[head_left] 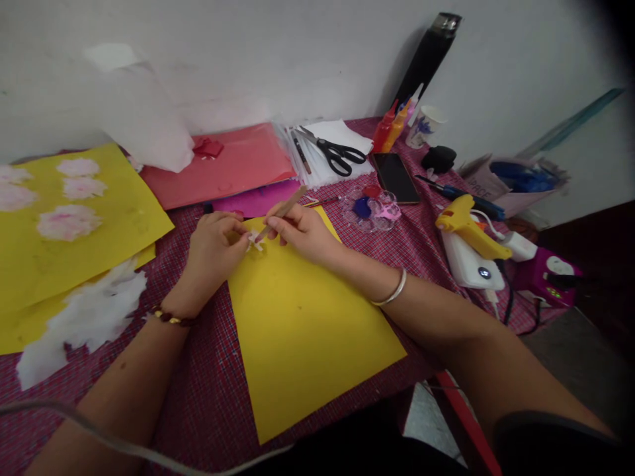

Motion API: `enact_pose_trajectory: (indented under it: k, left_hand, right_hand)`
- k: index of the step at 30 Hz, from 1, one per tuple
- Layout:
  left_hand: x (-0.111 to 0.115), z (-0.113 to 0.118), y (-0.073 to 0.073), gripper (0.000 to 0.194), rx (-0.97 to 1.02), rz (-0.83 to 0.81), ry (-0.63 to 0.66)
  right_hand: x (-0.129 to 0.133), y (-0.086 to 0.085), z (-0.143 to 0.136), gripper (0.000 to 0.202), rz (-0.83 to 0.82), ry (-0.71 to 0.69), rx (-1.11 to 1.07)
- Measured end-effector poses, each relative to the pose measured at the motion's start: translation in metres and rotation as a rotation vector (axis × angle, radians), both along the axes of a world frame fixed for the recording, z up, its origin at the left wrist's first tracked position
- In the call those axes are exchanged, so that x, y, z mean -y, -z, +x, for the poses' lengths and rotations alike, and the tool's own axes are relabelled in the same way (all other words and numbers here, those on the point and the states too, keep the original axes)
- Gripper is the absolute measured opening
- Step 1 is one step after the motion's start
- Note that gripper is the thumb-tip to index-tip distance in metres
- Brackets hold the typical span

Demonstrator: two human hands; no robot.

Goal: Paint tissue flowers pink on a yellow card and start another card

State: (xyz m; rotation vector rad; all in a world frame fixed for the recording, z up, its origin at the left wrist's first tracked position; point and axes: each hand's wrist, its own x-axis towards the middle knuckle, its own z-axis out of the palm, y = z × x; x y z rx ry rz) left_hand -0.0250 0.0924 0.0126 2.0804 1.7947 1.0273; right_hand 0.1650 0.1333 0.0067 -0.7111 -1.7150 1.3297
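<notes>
A yellow sheet [302, 317] lies on the checked cloth in front of me. Near its top left edge sits a small whitish scrap [254, 242]. My left hand [215, 244] pinches at the scrap's left side with thumb and fingers together. In my right hand [302, 231] is a flat wooden stick [290, 203], gripped between thumb and fingers, its lower tip touching or just over the scrap. Further left, another yellow sheet [133, 211] carries several fluffy pale pink pieces [69, 222].
Torn white tissue [99, 307] lies at the left. Behind the hands are a red folder [223, 165], black scissors [340, 157] and a flower-shaped palette [364, 207]. At the right are a phone [395, 178], paint bottles [389, 129], a yellow glue gun [471, 228] and a purple power socket [550, 274].
</notes>
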Motion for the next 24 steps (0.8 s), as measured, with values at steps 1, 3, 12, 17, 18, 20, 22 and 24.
enact_pose_trajectory:
  k: [1,3,12,17,18,20,22,24]
  left_hand:
    - [0.000,0.000,0.000,0.011,0.014,-0.003,-0.003]
    - [0.000,0.001,-0.002,0.011,0.045,-0.008,-0.013]
    - [0.004,0.003,-0.009,0.014,0.149,0.038,-0.103]
    - [0.013,0.005,-0.027,0.017,0.078,0.060,-0.149]
    - [0.018,0.004,-0.034,0.017,0.067,0.056,-0.176]
    - [0.031,-0.003,-0.051,0.018,0.054,0.026,-0.230]
    - [0.047,-0.022,-0.063,0.023,0.027,-0.020,-0.286]
    - [0.065,-0.054,-0.066,0.024,-0.030,-0.020,-0.388]
  right_hand:
    - [0.000,0.002,0.000,0.024,0.051,-0.007,0.036]
    - [0.000,0.003,0.001,0.026,0.157,-0.019,0.100]
    - [0.001,-0.010,-0.002,0.026,0.351,-0.069,0.360]
    - [0.005,-0.013,-0.006,0.022,0.369,-0.048,0.402]
    - [0.005,-0.012,-0.005,0.021,0.356,-0.040,0.381]
    - [0.004,-0.012,-0.003,0.022,0.302,-0.007,0.285]
    - [0.000,-0.010,0.001,0.024,0.190,0.059,0.127]
    - [-0.005,-0.009,0.004,0.023,0.030,0.128,-0.014]
